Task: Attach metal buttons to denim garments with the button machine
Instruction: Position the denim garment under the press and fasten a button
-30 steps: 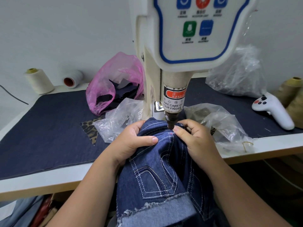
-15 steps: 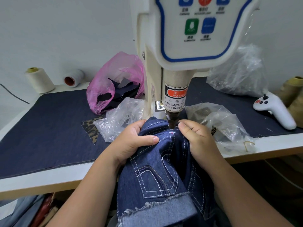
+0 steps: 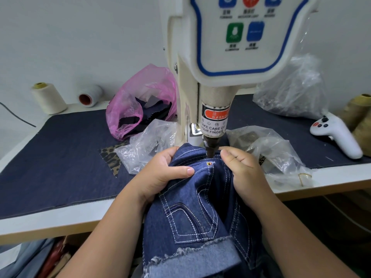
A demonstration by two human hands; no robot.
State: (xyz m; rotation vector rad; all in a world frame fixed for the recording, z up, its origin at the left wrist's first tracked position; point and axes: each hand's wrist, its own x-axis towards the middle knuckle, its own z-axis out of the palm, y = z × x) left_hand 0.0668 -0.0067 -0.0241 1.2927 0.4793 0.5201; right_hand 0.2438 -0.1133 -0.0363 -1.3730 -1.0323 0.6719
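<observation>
Dark blue denim shorts [image 3: 192, 209] with white stitching and a frayed hem hang over the table's front edge, their top bunched under the cream button machine [image 3: 216, 81]. The machine's dark punch tip [image 3: 209, 150] stands just above the cloth. A small brass rivet [image 3: 209, 163] shows at a pocket corner right below the tip. My left hand [image 3: 162, 175] grips the denim left of the punch, thumb across the fabric. My right hand [image 3: 245, 173] pinches the denim on the right, fingertips close beside the punch.
Clear plastic bags [image 3: 148, 145] lie either side of the machine; a pink bag [image 3: 140, 105] with dark cloth sits behind left. Thread cones [image 3: 48, 99] stand far left, a white controller [image 3: 337, 135] and tan cones at right. Denim sheet [image 3: 50, 161] covers the table.
The denim has shifted slightly toward me, so a brass rivet now shows below the punch tip. Both hands keep their hold; my right fingers have edged back a little.
</observation>
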